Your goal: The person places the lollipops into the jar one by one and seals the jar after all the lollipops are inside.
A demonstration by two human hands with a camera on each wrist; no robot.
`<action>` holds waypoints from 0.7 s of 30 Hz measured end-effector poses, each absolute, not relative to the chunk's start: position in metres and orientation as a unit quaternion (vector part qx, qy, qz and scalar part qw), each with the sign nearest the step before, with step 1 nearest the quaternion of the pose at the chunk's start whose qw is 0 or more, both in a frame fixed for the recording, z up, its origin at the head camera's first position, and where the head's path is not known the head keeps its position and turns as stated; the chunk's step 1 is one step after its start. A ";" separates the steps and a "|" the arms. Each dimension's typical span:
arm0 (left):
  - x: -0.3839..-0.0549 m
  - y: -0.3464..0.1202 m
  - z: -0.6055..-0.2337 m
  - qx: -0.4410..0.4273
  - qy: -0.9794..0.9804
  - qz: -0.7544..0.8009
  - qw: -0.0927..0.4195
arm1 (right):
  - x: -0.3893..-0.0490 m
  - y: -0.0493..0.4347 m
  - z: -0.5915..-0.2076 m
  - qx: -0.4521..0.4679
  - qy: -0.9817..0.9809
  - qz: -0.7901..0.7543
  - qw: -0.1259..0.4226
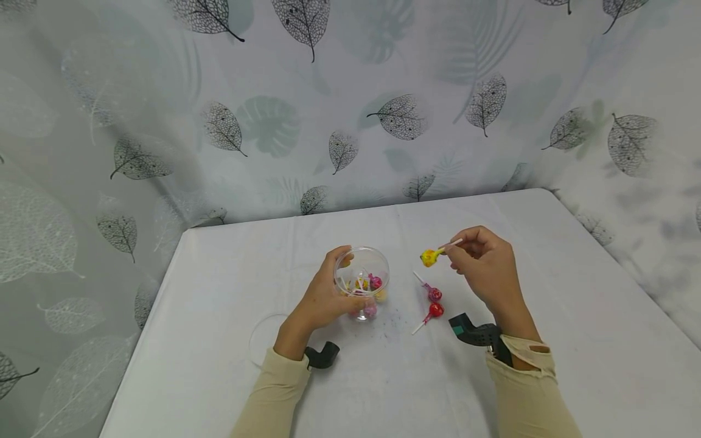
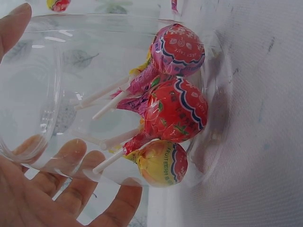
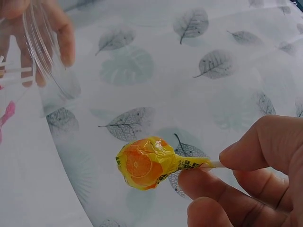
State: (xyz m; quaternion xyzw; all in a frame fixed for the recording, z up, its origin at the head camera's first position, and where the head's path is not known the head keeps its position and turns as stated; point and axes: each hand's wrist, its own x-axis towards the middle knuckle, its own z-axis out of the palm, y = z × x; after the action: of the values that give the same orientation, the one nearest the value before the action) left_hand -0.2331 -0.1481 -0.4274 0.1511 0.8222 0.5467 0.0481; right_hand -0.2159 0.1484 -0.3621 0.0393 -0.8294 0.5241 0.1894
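Observation:
My left hand (image 1: pixel 323 295) grips a clear plastic jar (image 1: pixel 362 250) round its side, mouth tilted up toward me. Inside it lie several wrapped lollipops, among them a red lollipop (image 2: pixel 176 109), a pink-purple lollipop (image 2: pixel 179 51) and a yellow lollipop (image 2: pixel 163 162), their white sticks pointing to the mouth. To the right, my right hand (image 1: pixel 487 264) pinches the white stick of a yellow-orange lollipop (image 3: pixel 144 163) between thumb and fingers, raised over the table with its head toward the jar. On the table between the hands lie a pink lollipop (image 1: pixel 434 294) and a red lollipop (image 1: pixel 435 309).
A clear round lid (image 1: pixel 253 340) lies on the white-covered table (image 1: pixel 219 261), by the left forearm. Leaf-patterned cloth (image 1: pixel 339 91) hangs behind the table and along its sides. Each wrist carries a dark camera mount (image 1: pixel 473 333).

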 end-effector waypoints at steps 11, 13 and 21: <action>-0.233 -0.148 -0.427 0.147 0.826 0.542 0.049 | -0.215 0.145 -0.361 0.044 -0.828 0.528 0.184; -0.233 -0.148 -0.428 0.149 0.824 0.544 0.048 | -0.215 0.145 -0.361 0.045 -0.829 0.527 0.183; -0.234 -0.149 -0.429 0.149 0.826 0.541 0.048 | -0.214 0.144 -0.362 0.057 -0.824 0.532 0.188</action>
State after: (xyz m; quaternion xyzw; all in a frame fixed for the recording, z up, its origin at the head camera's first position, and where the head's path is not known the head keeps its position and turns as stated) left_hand -0.2341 -0.1485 -0.4287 0.1487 0.8263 0.5411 0.0483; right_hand -0.2140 0.1437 -0.3618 0.0569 -0.8239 0.5315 0.1881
